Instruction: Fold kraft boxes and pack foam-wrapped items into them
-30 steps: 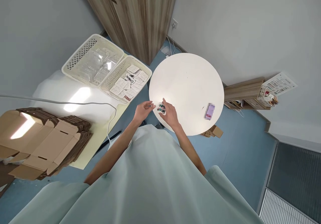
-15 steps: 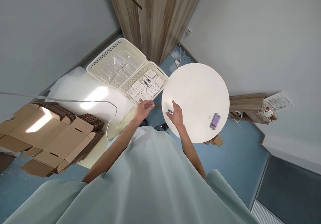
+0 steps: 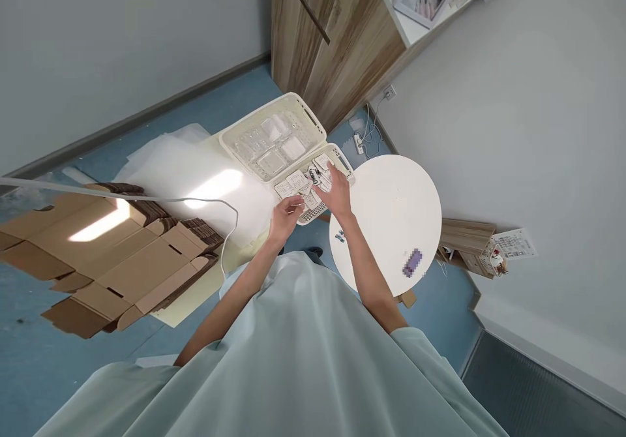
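Over the smaller white basket (image 3: 313,216), my right hand (image 3: 338,192) reaches in with thumb and fingers spread apart. Beneath its fingertips lie several white printed cards (image 3: 297,181) and a small dark-and-white item (image 3: 313,175). My left hand (image 3: 285,220) is at the basket's near left edge, fingers loosely bent and apart, with nothing visible in them. Small dark bluish pieces (image 3: 340,235) rest on the left part of the round white table (image 3: 386,209), beside my right forearm.
A larger white basket (image 3: 223,138) with clear plastic cases adjoins the card basket. Flattened cardboard boxes (image 3: 141,261) are stacked at left, with a grey cable (image 3: 195,199) crossing above. A blurred purple object (image 3: 413,263) lies on the round table. A wooden cabinet (image 3: 337,45) stands behind.
My right hand has moved from the round table to above the cards in the basket. My left hand has come closer to the basket's edge. The view has turned somewhat.
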`<state>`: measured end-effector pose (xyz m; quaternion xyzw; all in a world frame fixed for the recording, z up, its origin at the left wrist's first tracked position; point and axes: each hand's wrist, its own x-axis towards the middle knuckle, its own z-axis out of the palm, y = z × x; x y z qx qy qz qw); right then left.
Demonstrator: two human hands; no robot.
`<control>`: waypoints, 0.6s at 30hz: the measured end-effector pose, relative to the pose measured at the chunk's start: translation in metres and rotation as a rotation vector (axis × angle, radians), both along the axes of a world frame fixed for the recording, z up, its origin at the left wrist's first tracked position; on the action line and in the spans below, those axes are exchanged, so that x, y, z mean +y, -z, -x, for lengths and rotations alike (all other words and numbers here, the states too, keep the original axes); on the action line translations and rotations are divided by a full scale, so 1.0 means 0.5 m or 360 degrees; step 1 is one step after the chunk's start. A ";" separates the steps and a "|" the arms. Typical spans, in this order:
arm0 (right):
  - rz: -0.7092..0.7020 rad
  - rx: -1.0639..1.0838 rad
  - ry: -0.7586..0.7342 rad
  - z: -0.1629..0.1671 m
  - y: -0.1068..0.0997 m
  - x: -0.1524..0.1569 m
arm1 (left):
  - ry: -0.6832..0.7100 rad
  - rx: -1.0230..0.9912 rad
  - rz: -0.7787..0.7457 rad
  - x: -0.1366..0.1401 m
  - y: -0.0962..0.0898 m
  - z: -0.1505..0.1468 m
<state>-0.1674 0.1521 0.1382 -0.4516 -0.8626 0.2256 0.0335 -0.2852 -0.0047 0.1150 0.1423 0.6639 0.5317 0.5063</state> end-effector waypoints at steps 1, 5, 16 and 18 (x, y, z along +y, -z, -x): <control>0.0008 -0.0049 -0.0029 0.032 0.002 0.013 | -0.0023 -0.0001 0.0014 -0.001 0.000 0.007; 0.0036 -0.0233 -0.0101 0.149 0.029 0.062 | -0.0057 0.0000 0.0090 -0.005 -0.001 0.033; 0.0037 -0.0690 0.0033 0.292 0.141 0.165 | -0.0191 -0.0073 0.0210 -0.026 -0.006 0.073; 0.0044 -0.0734 0.0068 0.298 0.152 0.168 | -0.0226 -0.0087 0.0220 -0.029 -0.005 0.078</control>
